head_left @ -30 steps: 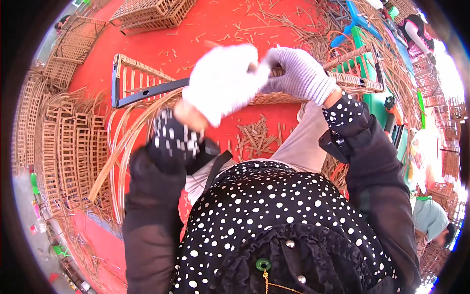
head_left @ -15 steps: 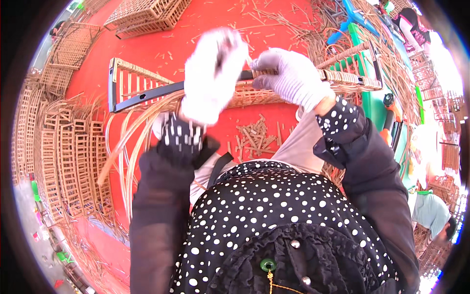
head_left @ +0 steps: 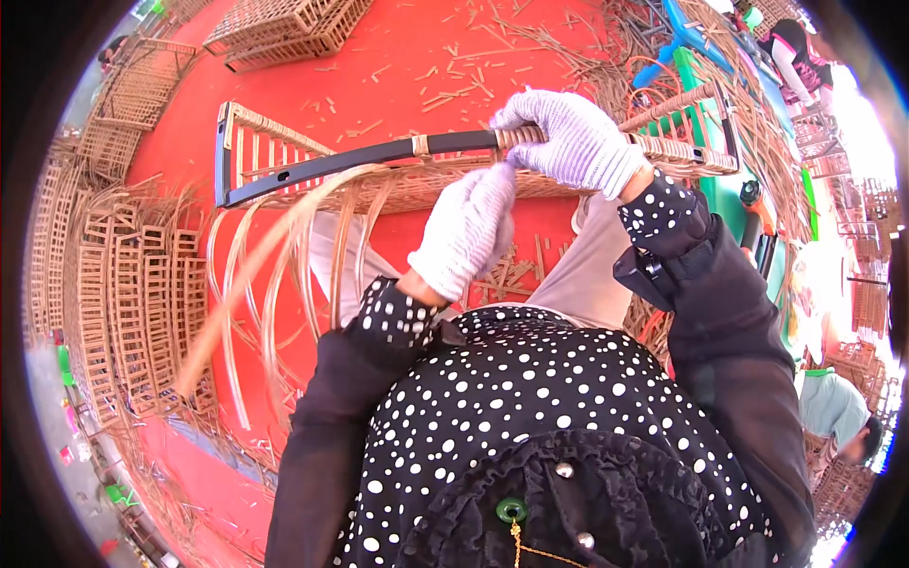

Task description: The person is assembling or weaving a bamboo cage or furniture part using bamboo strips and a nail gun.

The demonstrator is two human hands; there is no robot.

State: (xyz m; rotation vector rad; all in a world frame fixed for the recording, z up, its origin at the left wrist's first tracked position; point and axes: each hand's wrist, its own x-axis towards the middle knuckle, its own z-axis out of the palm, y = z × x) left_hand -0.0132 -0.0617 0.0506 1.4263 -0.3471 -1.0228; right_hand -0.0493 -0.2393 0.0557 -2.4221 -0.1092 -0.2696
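A long woven rattan basket frame (head_left: 653, 147) lies across my lap, with a black metal bar (head_left: 350, 163) along its near side. Pale rattan strip wraps the bar tightly from the middle to the right. My right hand (head_left: 573, 142), in a white knit glove, is closed over the bar at the end of the wrapping. Just below the bar, my gloved left hand (head_left: 469, 232) is closed in a pinch at the rattan strip; its fingertips are partly hidden. Loose rattan strands (head_left: 275, 246) loop down left of that hand.
Stacked rattan frames (head_left: 142, 312) stand at the left, and another woven basket (head_left: 284, 28) lies at the far left on the red floor (head_left: 398, 76). Cut rattan pieces are scattered about. Green and blue bars (head_left: 686, 71) and tangled strips lie at the right. Other people sit at the far right.
My left hand has come down from above the bar to below it, closer to my body. My right hand has shifted slightly on the bar. The loose strands have swung.
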